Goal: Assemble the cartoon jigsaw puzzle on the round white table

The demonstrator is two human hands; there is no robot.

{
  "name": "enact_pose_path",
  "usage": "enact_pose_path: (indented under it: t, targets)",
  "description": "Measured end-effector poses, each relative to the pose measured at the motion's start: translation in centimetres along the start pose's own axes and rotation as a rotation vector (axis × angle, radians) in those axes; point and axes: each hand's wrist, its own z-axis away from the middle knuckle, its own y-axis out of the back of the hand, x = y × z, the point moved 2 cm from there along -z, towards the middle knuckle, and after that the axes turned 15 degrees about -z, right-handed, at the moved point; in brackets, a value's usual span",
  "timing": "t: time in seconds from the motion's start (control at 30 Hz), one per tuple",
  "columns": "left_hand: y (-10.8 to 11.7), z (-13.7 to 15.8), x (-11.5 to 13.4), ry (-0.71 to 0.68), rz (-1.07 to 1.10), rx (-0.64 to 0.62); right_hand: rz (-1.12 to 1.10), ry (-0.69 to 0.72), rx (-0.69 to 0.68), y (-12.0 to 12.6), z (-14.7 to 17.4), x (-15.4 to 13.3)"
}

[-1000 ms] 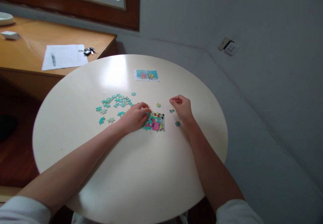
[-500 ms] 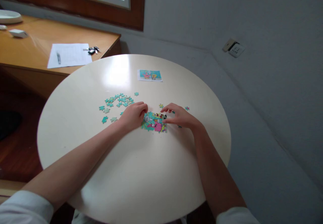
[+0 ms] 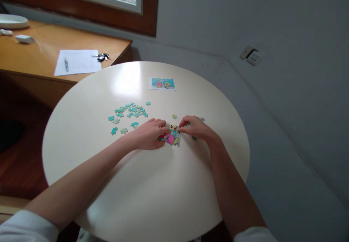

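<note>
A partly joined jigsaw puzzle [image 3: 171,138] with pink, teal and yellow cartoon figures lies on the round white table [image 3: 152,191]. My left hand [image 3: 151,133] rests over its left part, fingers apart and fingertips on the surface, hiding that side. At the upper right edge my right hand [image 3: 195,126] pinches a small, dark-looking puzzle piece, mostly covered by thumb and index finger. A yellow puzzle piece [image 3: 174,116] lies just above the joined part. Close to my right hand are a pink-marked puzzle piece [image 3: 202,119] and a teal puzzle piece [image 3: 194,138].
Several loose teal puzzle pieces [image 3: 133,109] are spread left of my hands. Farther back on the table lies a picture sheet [image 3: 163,84]. A wooden desk [image 3: 81,42] at the left bears paper [image 3: 79,62] and keys [image 3: 102,57]. Walls stand behind and right.
My left hand has moved right and spread over the joined puzzle, covering more of it. My right thumb and index finger, apart before, have closed at the puzzle's upper right edge.
</note>
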Motion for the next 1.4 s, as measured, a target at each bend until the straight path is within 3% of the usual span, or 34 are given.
enact_pose_path:
  t: [0.2,0.4,0.53,0.7,0.83,1.4]
  targets:
    - [0.4,0.0,-1.7,0.187,-0.094,-0.032,0.071,-0.051,-0.172,0.1,0.7,-0.6]
    - [0.4,-0.1,-1.9,0.319,-0.042,0.025,0.046,0.047,0.057,0.2,0.3,-0.8]
    - [0.8,0.1,-2.0,0.361,-0.047,0.026,0.049,0.120,0.092,0.2,0.3,-0.4]
    - [1.5,0.4,-2.3,0.395,-0.065,-0.155,0.094,0.123,0.058,0.0,0.3,0.2]
    - [1.5,0.4,-2.1,0.419,-0.080,-0.223,0.079,0.112,0.075,0.0,0.1,0.4]
    - [0.8,0.0,-1.9,0.463,-0.068,-0.206,-0.002,0.145,0.060,-1.2,-0.4,-0.3]
